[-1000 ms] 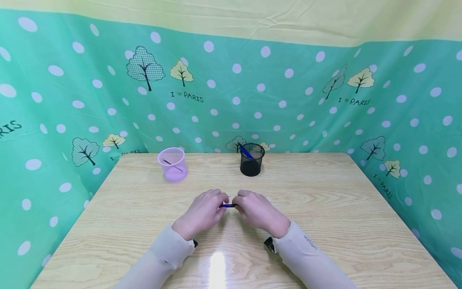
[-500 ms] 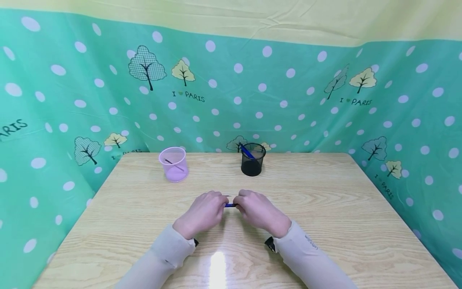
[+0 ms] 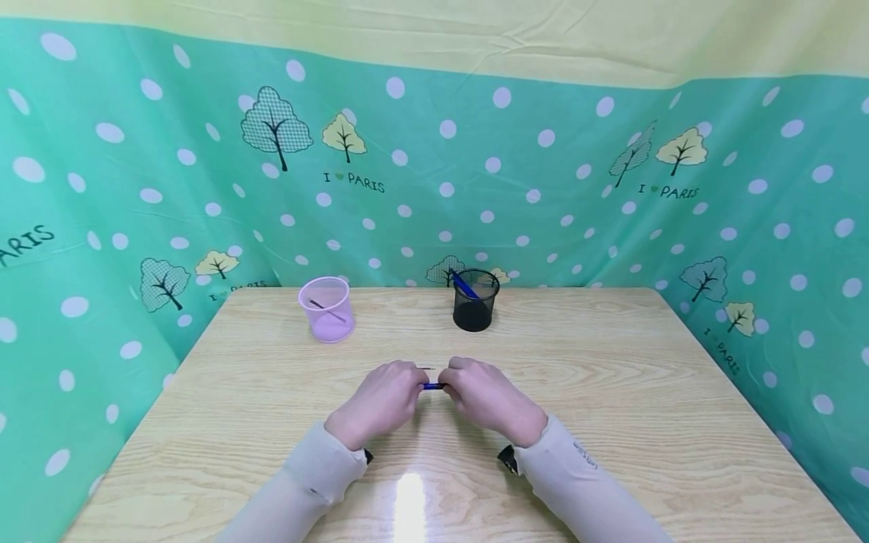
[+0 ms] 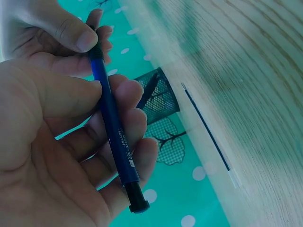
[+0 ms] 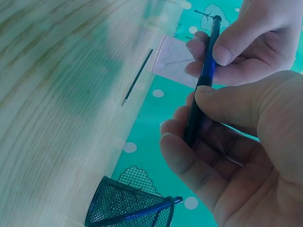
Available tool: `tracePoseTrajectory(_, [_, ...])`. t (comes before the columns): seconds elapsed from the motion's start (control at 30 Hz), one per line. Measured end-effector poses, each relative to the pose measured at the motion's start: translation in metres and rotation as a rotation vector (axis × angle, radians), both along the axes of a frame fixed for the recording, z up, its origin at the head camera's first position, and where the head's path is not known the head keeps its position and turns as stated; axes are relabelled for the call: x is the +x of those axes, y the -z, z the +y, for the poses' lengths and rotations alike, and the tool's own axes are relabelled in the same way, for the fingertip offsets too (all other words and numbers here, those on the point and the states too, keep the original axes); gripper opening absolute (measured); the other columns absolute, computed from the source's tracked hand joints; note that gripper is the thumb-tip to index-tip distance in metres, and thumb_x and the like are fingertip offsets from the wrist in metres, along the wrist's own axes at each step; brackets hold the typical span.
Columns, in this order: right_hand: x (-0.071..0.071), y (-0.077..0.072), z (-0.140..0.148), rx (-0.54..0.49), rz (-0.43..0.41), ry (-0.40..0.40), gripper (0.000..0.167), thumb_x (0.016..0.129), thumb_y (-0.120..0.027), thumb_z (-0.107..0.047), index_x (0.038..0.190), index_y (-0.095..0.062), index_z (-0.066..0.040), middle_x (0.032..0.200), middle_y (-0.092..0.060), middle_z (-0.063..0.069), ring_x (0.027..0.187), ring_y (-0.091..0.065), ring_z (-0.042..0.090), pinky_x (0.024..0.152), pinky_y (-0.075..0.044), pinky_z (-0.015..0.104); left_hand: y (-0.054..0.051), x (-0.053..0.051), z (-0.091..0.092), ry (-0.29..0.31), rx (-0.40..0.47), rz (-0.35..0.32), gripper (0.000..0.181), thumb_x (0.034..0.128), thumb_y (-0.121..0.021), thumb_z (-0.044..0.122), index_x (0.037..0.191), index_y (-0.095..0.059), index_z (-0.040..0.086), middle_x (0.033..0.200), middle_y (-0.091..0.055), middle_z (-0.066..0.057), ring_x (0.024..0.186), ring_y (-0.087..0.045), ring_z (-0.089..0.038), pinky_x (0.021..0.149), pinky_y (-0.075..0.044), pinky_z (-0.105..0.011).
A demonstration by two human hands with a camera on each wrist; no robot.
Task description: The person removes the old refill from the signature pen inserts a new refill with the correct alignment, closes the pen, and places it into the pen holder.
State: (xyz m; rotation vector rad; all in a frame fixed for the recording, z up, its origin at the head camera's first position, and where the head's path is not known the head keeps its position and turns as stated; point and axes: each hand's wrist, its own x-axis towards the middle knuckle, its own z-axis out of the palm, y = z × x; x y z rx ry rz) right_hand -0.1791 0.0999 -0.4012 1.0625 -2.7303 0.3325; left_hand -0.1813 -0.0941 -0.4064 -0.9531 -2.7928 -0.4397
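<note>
My two hands meet over the table, both on one blue and black ballpoint pen [image 4: 113, 127]. The left hand [image 3: 380, 403] holds the blue barrel between thumb and curled fingers, and the black button end sticks out past it in the left wrist view. My right hand [image 3: 492, 400] pinches the black grip section [image 5: 195, 111] at the other end. Only a short blue piece of the pen shows between the hands in the head view. Beyond them, a thin dark pen refill [image 4: 208, 130] with a metal tip and a clear end lies on the wood.
At the back left of the wooden table [image 3: 611, 422] stands a lilac mesh cup [image 3: 330, 328] with a thin dark stick inside. A black mesh cup [image 3: 473, 317] at the back centre holds a blue pen [image 3: 464, 284]. A green dotted curtain [image 3: 543, 181] hangs behind.
Compared with one second ago, the left fingers have shifted slightly along the pen toward the right hand, and less of the barrel shows. Over the last half second almost nothing has moved.
</note>
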Motion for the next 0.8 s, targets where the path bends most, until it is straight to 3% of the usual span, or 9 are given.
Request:
tracePoseTrajectory(0.27, [0.0000,-0.0001,0.0000,-0.004,0.000,-0.010,0.007,0.089,-0.067,-0.010,0.092,-0.072,-0.012,0.080,-0.055,-0.006,0.068,-0.052,0.006,0.062,-0.049,0.023,-0.0021,0.0015,-0.0001,-0.014,-0.012,-0.017,0.009,0.0877,-0.064,0.008,0.091,-0.071,0.012,0.081,-0.061,0.004,0.078,-0.058,-0.013,0.073,-0.050,-0.034])
tracePoseTrajectory(0.8, [-0.0008,0.0006,-0.0005,0.014,0.024,-0.008,0.007,0.088,-0.067,-0.009,0.091,-0.072,-0.013,0.079,-0.055,-0.006,0.069,-0.053,0.007,0.062,-0.048,0.023,-0.0018,0.0008,0.0005,-0.028,0.003,0.009,0.008,0.0862,-0.067,0.010,0.090,-0.072,0.015,0.080,-0.060,0.006,0.076,-0.056,-0.012,0.071,-0.048,-0.032])
